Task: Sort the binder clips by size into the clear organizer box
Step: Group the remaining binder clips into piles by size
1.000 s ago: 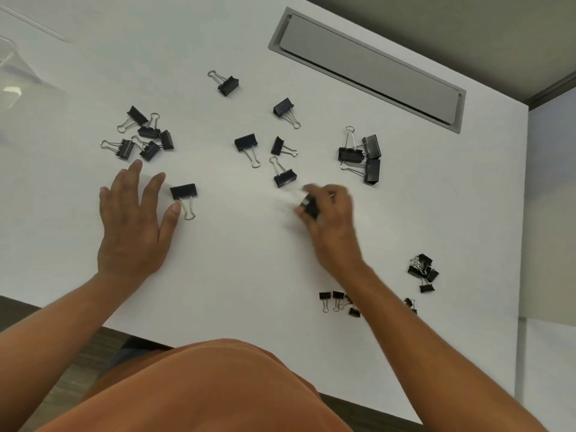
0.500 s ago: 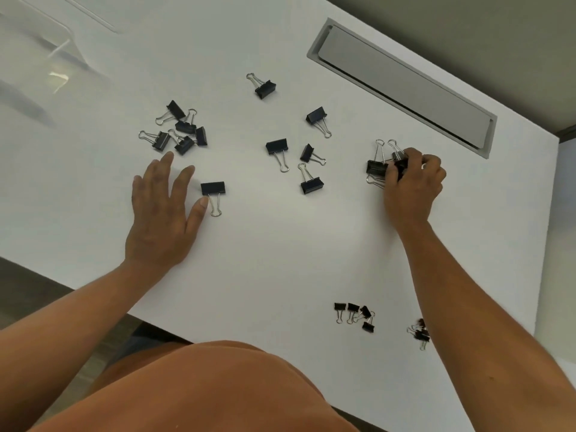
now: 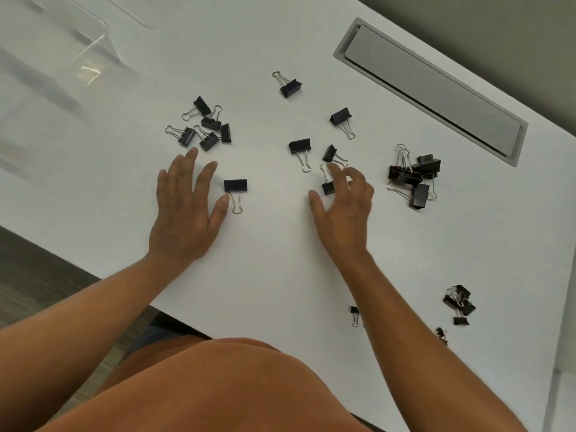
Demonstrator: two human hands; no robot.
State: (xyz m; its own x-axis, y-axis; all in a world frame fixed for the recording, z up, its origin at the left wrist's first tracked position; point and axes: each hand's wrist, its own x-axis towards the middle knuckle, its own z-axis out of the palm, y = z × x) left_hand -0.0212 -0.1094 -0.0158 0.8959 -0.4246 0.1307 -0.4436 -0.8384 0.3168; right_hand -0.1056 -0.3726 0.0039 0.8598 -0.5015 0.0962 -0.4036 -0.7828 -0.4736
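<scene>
Now the surface point(image 3: 280, 260) shows a bigger heap of large binder clips point(image 3: 413, 179) at right, where the right hand point(image 3: 344, 202) has just dropped one. That hand has swung back, fingers loosely spread and empty, over a medium clip point(image 3: 327, 186). The left hand point(image 3: 184, 210) stays flat and open. Nothing sits yet in the clear organizer box point(image 3: 46, 73), far left.

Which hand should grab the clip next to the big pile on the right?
Probably the right hand: its fingers already hover over that clip, while the left hand lies flat across the table, beside another clip.
</scene>
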